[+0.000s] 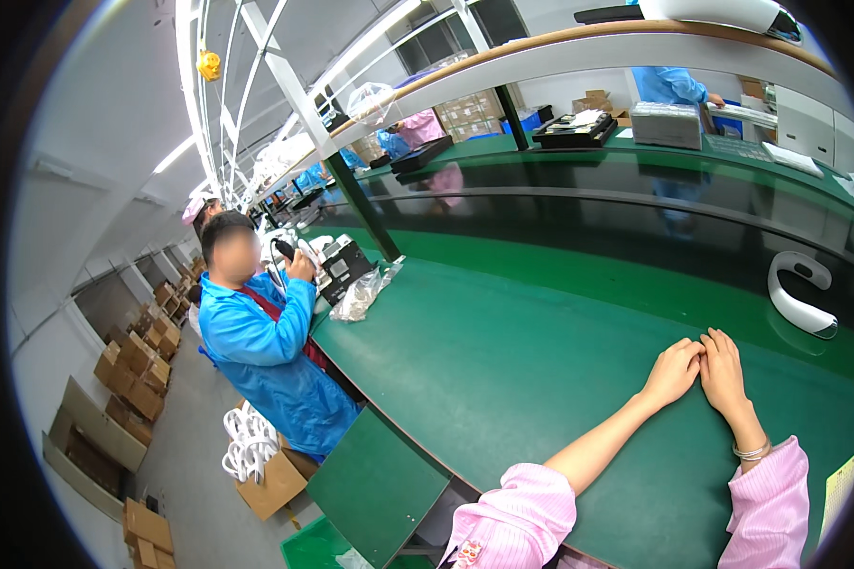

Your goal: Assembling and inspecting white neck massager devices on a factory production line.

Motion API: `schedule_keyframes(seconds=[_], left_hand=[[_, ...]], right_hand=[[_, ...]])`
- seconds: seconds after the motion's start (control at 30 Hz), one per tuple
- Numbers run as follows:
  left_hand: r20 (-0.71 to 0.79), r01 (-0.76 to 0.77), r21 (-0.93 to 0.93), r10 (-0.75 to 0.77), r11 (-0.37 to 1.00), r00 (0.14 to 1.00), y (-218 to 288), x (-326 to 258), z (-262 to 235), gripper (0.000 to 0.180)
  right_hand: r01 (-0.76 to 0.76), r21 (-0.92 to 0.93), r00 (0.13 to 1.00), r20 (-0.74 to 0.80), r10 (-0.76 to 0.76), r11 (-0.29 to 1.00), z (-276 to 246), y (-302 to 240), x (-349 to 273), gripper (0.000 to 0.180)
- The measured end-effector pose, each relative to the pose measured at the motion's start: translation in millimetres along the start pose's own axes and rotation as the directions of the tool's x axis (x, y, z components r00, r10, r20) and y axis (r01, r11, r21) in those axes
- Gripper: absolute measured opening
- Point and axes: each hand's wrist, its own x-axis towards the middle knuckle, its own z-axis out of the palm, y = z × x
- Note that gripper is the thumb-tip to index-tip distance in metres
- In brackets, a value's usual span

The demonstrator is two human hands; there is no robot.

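Note:
My left hand [675, 371] and my right hand [722, 369] rest palm down on the green worktable [503, 351], their fingers touching each other. Nothing shows in either hand. The fingers of my right hand lie flat and fairly straight; those of my left are slightly bent, their tips partly hidden against the right hand. Pink striped sleeves cover my arms, and bangles circle my right wrist. Beyond my right hand, apart from it, a white U-shaped device [808, 311] lies by the dark conveyor belt [579, 213].
At the left a person in a blue smock [266, 332] holds a dark object beside a black box [344, 268] and clear plastic bag [362, 296]. White curved parts fill a carton [273, 482] on the floor. A shelf [579, 43] crosses overhead. A yellow card [837, 495] lies near right.

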Motion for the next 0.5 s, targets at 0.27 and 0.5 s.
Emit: schedule_keyframes(seconds=[0.27,0.5], left_hand=[[-0.013,-0.019,-0.006,0.019,1.0,1.0,-0.3,-0.3,0.5,0.015],[-0.018,-0.034,0.019,0.034,0.999,0.999,-1.6,-0.3,0.8,0.015]], right_hand=[[-0.007,0.003,1.0,0.008,0.007,1.0,0.8,0.4,0.2,0.032],[-0.012,0.011,1.0,0.013,0.012,1.0,2.2,2.0,0.4,0.032]])
